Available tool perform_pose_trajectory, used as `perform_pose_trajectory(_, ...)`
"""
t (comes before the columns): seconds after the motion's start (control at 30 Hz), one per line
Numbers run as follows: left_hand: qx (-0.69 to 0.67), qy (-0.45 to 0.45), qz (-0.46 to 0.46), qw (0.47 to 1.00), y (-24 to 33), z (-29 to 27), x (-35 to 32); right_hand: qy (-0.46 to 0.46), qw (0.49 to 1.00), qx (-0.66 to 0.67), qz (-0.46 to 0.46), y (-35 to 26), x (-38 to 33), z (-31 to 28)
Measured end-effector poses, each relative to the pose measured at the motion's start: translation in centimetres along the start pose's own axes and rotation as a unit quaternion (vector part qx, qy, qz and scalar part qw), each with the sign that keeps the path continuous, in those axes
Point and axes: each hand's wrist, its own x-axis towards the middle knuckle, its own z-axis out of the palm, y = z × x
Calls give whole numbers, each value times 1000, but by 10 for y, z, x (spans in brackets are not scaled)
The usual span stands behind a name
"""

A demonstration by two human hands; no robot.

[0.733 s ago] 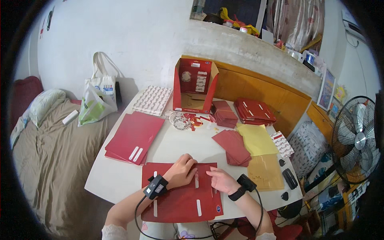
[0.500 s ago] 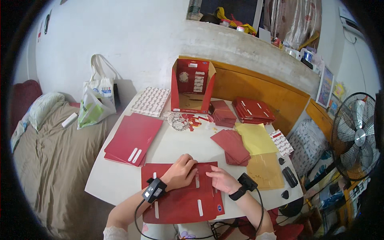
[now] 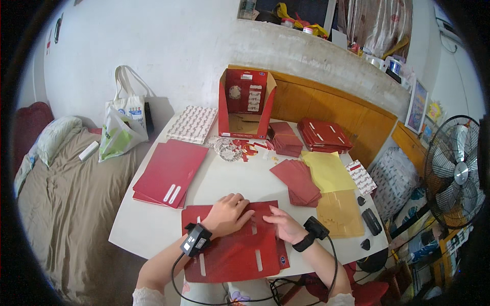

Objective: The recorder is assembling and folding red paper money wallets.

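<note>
Red card sheets point(image 3: 229, 265) with white slots lie at the table's near edge, one on top of another, the lower one showing along the right side. My left hand point(image 3: 228, 214) rests on the upper part of the top sheet, its fingers bent loosely toward the far edge and its thumb apart, near a slot. At the right edge, my right hand point(image 3: 286, 226) has that sheet between thumb and fingers; some fingertips are hidden. Black devices on straps, with cables, sit on both wrists.
Larger red sheets point(image 3: 171, 171) are stacked left. An open red display box point(image 3: 247, 104) stands at the back beside paper scraps point(image 3: 228, 149). Small red cards point(image 3: 297, 181), yellow sheets point(image 3: 326, 173) and dark small objects point(image 3: 371, 222) lie right. A fan point(image 3: 459, 173) stands beyond.
The top red sheet has shifted slightly against the one below, whose right strip shows differently. Both hands stay in nearly the same places; the whole view has tilted a little.
</note>
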Motion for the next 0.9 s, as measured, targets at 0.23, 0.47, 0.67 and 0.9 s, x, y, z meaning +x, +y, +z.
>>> perform_pose_trajectory(0.23,116,38,-26,992,-26,-6,-7,18,996,24,-83,-15,-4,11)
perform_pose_trajectory(0.47,135,-97,-9,986,-14,-9,-5,42,994,44,-94,-21,-6,-4)
perform_pose_trajectory(0.67,48,-179,64,981,0,-10,-10,85,993,8,-81,-26,-6,8)
perform_pose_trajectory(0.9,36,-167,71,983,3,-13,-11,87,993,-9,-76,-26,-6,7)
